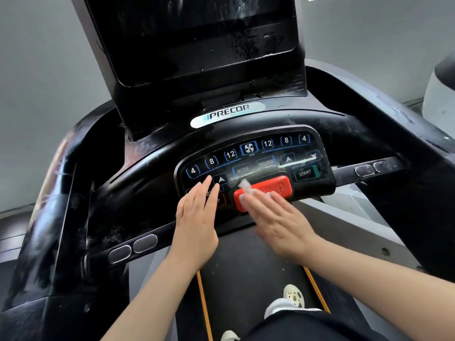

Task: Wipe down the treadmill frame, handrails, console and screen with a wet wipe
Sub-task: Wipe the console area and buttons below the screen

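View from above of a black treadmill console (253,156) in the centre of the frame, its button panel marked with numbers, FAN, MODE, PROGRAM and START. A dark screen (194,38) rises at the top centre, streaked with moisture. Just below centre, the right hand (275,217) lies flat with fingers straight, pressing a crumpled white wet wipe (245,187) onto the left end of the red stop button (264,191); a corner of the wipe pokes out above the fingertips. Just beside it to the left, the left hand (197,217) rests with straight fingers on the panel's lower left, holding nothing. Silver grip sensors sit on the handrail (133,247) at lower left. The treadmill belt (246,279) runs along the bottom centre.
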{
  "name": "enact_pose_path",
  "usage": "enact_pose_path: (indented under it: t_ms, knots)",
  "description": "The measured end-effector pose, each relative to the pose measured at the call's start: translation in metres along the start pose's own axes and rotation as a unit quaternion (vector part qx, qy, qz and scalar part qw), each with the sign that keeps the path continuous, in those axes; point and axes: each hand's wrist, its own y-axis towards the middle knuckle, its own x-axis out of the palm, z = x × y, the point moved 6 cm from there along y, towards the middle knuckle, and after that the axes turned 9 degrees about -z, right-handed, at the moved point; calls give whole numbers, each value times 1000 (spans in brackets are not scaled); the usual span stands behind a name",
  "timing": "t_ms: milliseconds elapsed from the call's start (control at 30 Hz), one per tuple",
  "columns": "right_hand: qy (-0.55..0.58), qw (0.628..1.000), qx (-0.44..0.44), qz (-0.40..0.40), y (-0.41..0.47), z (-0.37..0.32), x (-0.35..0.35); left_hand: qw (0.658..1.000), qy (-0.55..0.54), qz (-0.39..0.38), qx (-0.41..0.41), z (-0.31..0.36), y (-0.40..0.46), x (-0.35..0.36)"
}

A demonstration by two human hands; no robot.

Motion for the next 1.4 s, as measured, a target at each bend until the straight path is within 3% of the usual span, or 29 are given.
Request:
enact_pose_path:
  t_ms: [100,167,333,500,667,833,967,1100,1167,1267,1400]
  knots:
    - [63,989,130,20,-15,30,-1,1000,2,-2,1,1,0,2]
    - [102,980,168,31,-11,26,-2,1000,5,-3,5,3,0,4]
    - [42,999,-4,14,0,-17,-2,999,45,-10,27,9,1,6]
    - [72,990,117,46,-7,15,-12,997,61,-32,32,10,0,8]
    - [39,998,28,35,-2,-13,-6,997,66,-41,18,9,-1,5]
    - [49,991,118,38,-10,11,-3,997,70,-44,6,4,-3,5]
    - [19,999,30,35,-4,-18,4,997,62,-40,7,5,-4,4]
    - [8,994,97,53,-1,-6,-3,998,59,-38,6,3,-5,5]
    - [10,996,68,64,10,-22,-4,998,56,-35,10,5,-5,6]
    - [-60,995,-44,60,10,-37,8,998,52,-28,19,8,-4,5]
    - [-149,980,-120,58,-6,-12,21,998,57,-23,21,9,-1,4]
